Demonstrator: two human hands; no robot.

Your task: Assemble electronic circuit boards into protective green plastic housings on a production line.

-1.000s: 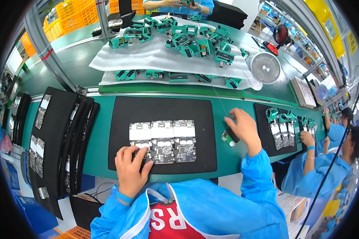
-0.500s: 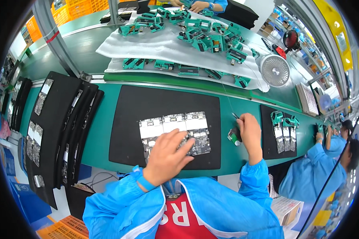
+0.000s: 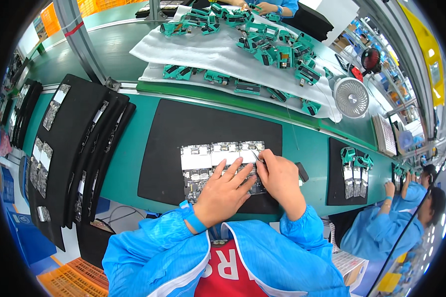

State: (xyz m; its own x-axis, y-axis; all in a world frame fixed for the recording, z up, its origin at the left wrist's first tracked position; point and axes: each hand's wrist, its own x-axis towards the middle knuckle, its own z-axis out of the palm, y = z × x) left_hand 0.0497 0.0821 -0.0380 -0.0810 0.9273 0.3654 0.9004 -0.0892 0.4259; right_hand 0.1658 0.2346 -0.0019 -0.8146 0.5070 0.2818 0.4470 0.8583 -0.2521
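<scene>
Seen from above, a person in a blue jacket works at a green bench (image 3: 309,148). Three circuit boards (image 3: 223,155), each with a white panel across its upper part, lie side by side on a black foam mat (image 3: 208,123) straight ahead; the soft mat probably cushions them, and the close row seems to keep them within easy reach of both hands

The left hand (image 3: 218,195) is open, palm down, fingers spread over the middle and right boards, apparently to steady them; it grips nothing that shows. The right hand (image 3: 282,180) is mostly closed, thumb and forefinger pinched on a thin dark tool (image 3: 256,156), perhaps tweezers, angled at the right-hand board's white panel; whether its tip touches is too small to tell

A small black block (image 3: 303,172) lies just right of the right hand. Beyond the mat, green plastic housings (image 3: 285,54) are heaped on white foam sheets (image 3: 183,53), which likely pad them, near a round white fan (image 3: 352,97)
</scene>
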